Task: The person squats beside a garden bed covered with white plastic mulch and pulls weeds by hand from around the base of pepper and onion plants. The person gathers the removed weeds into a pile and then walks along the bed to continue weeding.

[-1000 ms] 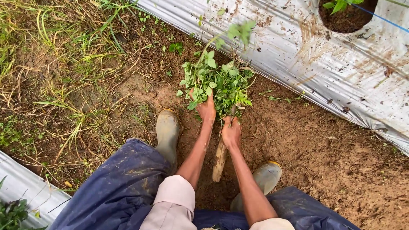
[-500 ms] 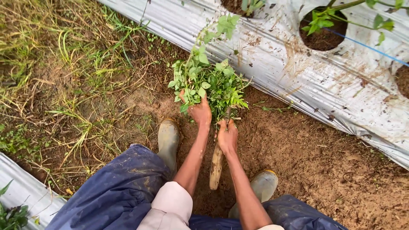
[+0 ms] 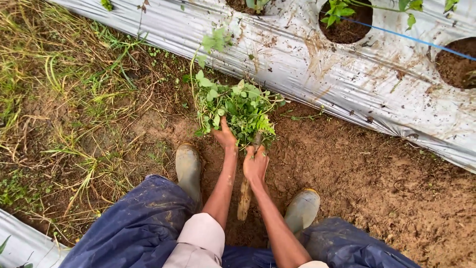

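Nearest the camera are dark blue waterproof trousers (image 3: 134,223), smeared with mud, and the pale rolled-up sleeves (image 3: 201,240) above two bare forearms. Below them stand two muddy rubber boots — the left boot (image 3: 189,166) planted on the bare earth, the right boot (image 3: 302,208) just behind the right forearm.

The right hand (image 3: 255,164) is clenched around the upper part of a wooden-handled tool (image 3: 243,198); the handle runs back toward the person between the two forearms, and its working end is buried in the leaves, so I cannot tell what kind of head it has. The left hand (image 3: 225,136), just beside the right, has its fingers pushed into a clump of green weeds (image 3: 235,106) and closed on the stems at its base, though the leaves hide the fingertips. The clump sits on the brown soil (image 3: 357,173) of the path, just in front of the boots and close to the edge of the plastic sheet.

To the left lies a strip of dry and green grass (image 3: 64,99). Farther off, a silver plastic mulch sheet (image 3: 347,79), spattered with mud, runs slantwise across the top — round holes (image 3: 347,30) cut in it show dark earth and small green plants. A thin blue line (image 3: 396,34) crosses the sheet near the holes.
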